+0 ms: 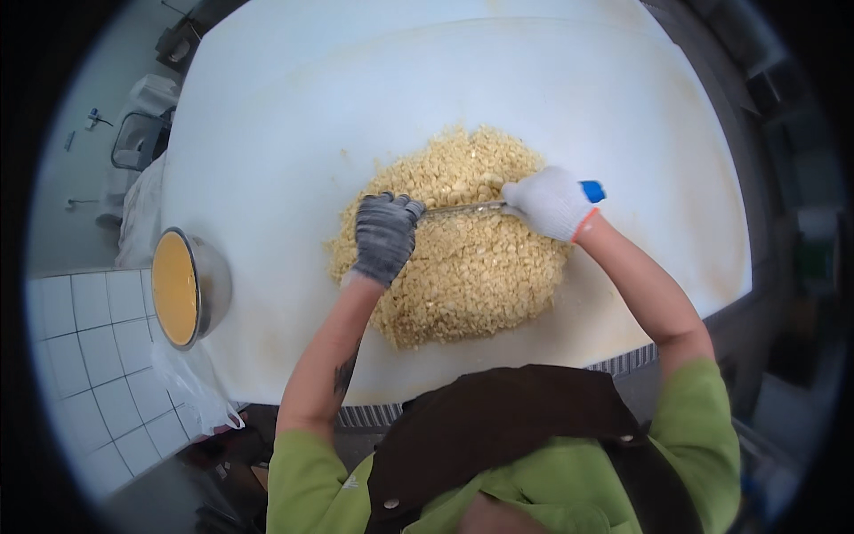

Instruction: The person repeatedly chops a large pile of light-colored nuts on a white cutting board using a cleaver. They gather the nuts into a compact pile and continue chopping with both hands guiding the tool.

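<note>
A broad heap of pale yellow chopped pieces, perhaps nuts (467, 280), lies on a white work surface (280, 120). Across the heap's upper half runs a long metal blade (464, 209), its lower edge among the pieces. My right hand (550, 202), in a white knit glove with an orange cuff, is closed around the knife's handle, whose blue end (592, 191) sticks out beyond it. At the blade's other end, my left hand (388, 237), in a grey glove, grips the metal; its fingertips are partly hidden.
A steel bowl (215, 287) filled with something smooth and orange-yellow stands at the surface's left edge. Below it hangs a clear plastic bag (200, 390). White wall tiles (100, 367) are at the left, and a white cloth or sheet (141, 210) lies beyond the edge.
</note>
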The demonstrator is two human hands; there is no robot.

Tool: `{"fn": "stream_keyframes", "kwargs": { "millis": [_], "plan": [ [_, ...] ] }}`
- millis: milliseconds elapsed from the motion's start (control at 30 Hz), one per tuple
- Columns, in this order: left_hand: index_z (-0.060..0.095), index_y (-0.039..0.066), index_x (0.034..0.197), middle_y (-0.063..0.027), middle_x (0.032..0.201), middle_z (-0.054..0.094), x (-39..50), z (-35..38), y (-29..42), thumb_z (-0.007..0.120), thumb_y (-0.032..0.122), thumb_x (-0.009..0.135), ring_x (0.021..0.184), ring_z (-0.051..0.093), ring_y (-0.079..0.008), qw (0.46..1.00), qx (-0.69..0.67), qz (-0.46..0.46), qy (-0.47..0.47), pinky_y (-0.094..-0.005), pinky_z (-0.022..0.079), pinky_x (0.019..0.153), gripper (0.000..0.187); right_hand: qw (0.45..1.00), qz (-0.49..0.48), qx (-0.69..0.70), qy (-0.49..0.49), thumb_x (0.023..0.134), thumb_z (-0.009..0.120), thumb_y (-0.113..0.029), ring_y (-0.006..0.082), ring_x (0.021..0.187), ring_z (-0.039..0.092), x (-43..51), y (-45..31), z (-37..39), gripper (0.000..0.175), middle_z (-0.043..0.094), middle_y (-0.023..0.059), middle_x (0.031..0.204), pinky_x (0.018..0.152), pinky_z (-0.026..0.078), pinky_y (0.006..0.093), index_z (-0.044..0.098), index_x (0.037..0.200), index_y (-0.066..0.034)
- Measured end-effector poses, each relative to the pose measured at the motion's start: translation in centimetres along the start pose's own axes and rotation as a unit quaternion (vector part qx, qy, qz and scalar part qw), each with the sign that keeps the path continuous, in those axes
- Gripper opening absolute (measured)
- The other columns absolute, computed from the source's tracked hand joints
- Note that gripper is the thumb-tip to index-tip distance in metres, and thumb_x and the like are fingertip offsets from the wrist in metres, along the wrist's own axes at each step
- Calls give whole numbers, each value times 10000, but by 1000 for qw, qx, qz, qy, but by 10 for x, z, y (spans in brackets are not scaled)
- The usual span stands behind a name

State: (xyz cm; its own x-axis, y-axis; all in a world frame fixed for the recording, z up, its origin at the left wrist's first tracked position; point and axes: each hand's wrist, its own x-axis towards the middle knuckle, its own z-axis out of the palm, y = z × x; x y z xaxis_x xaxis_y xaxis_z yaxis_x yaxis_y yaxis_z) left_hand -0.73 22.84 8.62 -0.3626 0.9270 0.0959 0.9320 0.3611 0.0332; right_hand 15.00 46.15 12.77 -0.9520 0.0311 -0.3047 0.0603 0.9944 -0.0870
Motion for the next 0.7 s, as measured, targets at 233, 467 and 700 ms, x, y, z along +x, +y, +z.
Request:
{"fn": "stream_keyframes", "kwargs": {
  "millis": [233,467,700],
  "plan": [
    [733,156,949,-53,846,685,-11,-11,-3,623,66,763,860,621,-261,999,-15,-5,34,-410,453,810,234,1000,9,7,-15,950,594,-336,346,666,655,-3,-10,-22,235,641,109,700,620,498,488,591,887,-109],
    [734,144,915,-68,812,671,-23,-23,6,631,87,766,790,601,-284,995,-53,5,82,-430,443,779,190,1000,-16,17,6,908,621,-299,328,674,678,-15,-11,-21,184,671,105,720,613,513,482,614,896,-116],
    [735,132,912,-71,796,668,-36,-10,8,618,96,795,796,599,-282,994,-78,2,79,-423,441,766,170,1000,-15,5,-9,907,628,-314,322,667,678,-15,-14,-5,196,667,104,710,597,512,480,634,878,-120]
  ]
}}
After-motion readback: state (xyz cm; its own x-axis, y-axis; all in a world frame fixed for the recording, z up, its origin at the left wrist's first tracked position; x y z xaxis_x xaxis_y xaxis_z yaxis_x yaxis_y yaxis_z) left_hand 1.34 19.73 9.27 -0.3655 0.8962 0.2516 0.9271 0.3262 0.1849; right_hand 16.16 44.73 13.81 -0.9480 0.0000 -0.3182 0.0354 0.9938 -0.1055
